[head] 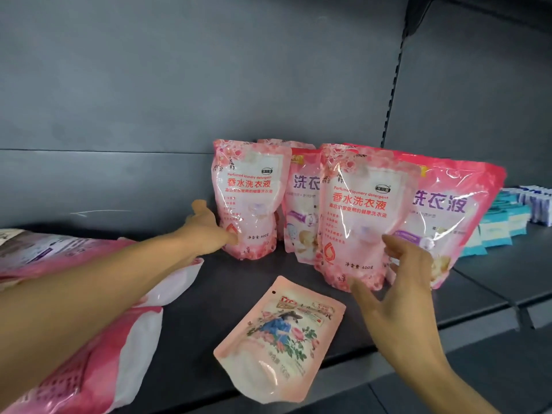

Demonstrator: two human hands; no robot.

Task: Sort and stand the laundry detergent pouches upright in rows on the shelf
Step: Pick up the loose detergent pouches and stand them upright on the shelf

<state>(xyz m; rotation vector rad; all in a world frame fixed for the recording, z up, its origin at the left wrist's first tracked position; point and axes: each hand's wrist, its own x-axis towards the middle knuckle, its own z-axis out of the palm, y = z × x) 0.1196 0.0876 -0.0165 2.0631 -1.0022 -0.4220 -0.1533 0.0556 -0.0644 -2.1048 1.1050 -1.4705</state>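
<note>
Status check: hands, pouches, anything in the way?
Left hand touching left upright pouch. Right hand open at front pouch. Flat pouch lying on shelf.

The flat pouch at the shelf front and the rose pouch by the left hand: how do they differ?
The flat pouch lies on its back, untouched; the rose pouch stands upright with the left hand touching its lower side. The flat pouch shows a picture of a figure among roses; the rose pouch carries large red lettering. The flat pouch is nearer the shelf edge. Both are pink.
</note>
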